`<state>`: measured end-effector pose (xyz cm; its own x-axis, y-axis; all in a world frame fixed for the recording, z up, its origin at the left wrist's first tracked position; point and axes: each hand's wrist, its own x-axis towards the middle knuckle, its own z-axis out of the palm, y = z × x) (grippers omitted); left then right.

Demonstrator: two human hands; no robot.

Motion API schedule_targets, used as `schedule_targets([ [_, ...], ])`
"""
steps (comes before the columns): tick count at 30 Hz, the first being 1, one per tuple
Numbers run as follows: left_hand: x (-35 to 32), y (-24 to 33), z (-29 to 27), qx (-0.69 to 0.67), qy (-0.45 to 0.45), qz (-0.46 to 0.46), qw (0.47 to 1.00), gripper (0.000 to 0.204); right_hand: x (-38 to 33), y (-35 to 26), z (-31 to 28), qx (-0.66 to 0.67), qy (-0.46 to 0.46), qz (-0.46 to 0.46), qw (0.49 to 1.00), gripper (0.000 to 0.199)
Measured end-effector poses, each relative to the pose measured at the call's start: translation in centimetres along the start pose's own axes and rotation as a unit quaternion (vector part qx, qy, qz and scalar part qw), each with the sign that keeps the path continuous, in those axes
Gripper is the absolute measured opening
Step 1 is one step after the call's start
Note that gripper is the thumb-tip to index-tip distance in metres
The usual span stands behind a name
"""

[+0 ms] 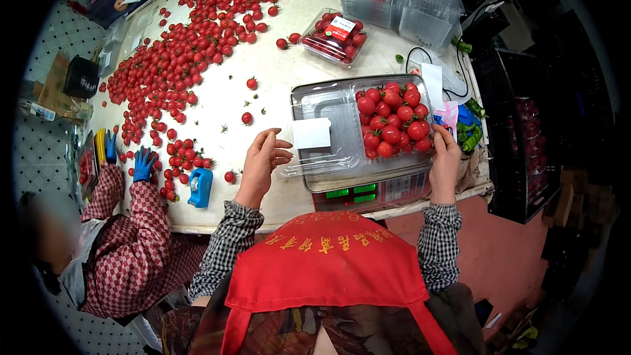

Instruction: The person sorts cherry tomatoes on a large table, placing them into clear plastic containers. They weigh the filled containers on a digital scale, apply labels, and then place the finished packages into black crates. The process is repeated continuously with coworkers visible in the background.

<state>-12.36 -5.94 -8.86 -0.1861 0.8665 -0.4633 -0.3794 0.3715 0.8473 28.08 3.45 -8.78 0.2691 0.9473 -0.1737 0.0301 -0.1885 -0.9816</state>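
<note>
**Open clamshell of tomatoes on the scale, a hand at each end**

While the clear plastic hinged clamshell box [328, 125] lies opened flat on the digital scale with green lit digits [358, 192], its right half is filled with small red cherry tomatoes [392, 118] and its left half, the lid, holds none. A white paper label [311, 133] sits on that lid half. The left hand [263, 158] rests at the lid's outer edge, its grip loose, fingers curled and touching the plastic rim without closing round it. The right hand [445, 158] lies against the right side of the filled half, fingers pressed to the box wall; whether this grip actually clasps the box cannot be told.

The scale stands at the near edge of the white round surface [263, 66]. Farther off, a wide spread of loose red cherry tomatoes [184, 52] covers the left and far part of it. A closed clear box of tomatoes [334, 38] lies beyond the scale, near stacks of empty clear boxes [401, 3]. At the left, a co-worker in a red checked sleeve [141, 223] reaches in with a blue-gloved hand [142, 164], beside a blue tape dispenser [200, 187].
</note>
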Motion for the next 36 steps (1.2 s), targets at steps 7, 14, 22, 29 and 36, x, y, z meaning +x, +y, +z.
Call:
schedule_targets([
  [7, 0.3, 0.3, -0.2, -0.088, -0.068, 0.033, 0.993, 0.054, -1.1, -2.3, 0.4, 0.058, -0.044, 0.043, 0.996, 0.029],
  [14, -1.5, 5.0, 0.5, -0.049, -0.102, 0.094, 0.989, 0.066, -2.4, -1.8, 1.1, 0.061, -0.093, 0.050, 0.993, 0.032],
  [22, -3.0, 7.6, 2.9, 0.004, -0.097, 0.145, 0.985, 0.072, -1.7, -3.0, 1.5, 0.049, -0.135, 0.048, 0.988, 0.029],
  [29, -3.8, 7.7, 3.1, -0.015, -0.052, 0.161, 0.986, 0.071, -0.6, -2.8, 1.6, 0.022, -0.196, 0.057, 0.979, 0.035],
  [36, -5.0, 7.3, 2.9, -0.011, -0.041, 0.171, 0.984, 0.076, -0.4, -2.3, 1.6, 0.033, -0.225, 0.076, 0.971, 0.037],
])
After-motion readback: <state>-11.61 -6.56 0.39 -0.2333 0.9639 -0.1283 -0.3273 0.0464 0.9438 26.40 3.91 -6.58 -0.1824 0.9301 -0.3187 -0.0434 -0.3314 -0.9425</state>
